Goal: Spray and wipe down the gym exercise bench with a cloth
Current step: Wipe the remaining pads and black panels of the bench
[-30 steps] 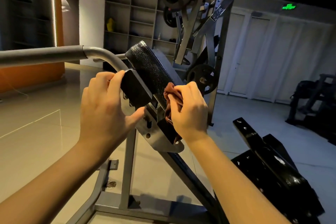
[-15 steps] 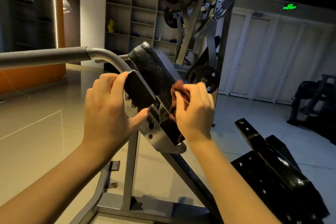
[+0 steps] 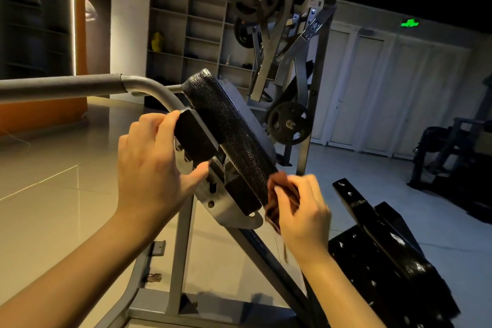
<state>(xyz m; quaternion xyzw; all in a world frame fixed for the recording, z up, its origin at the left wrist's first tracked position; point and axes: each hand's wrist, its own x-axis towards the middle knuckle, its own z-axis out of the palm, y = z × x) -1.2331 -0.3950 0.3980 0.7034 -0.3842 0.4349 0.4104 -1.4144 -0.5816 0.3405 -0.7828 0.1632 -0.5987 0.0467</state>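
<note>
Bench point(image 3: 234, 136) tilted, long axis up-L to low-R.

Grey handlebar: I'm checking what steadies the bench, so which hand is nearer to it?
Left. The left hand grips the black block beside the handlebar; the right hand holds the cloth at the lower end of the pad.

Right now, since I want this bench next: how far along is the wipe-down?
Midway, I'd judge. No spray bottle is in view, so spraying looks finished. In hand: the right hand holds a brown cloth against the lower end of the upper pad, while the left hand grips the black block behind it. Left: the lower pad, speckled, possibly wet.
</note>
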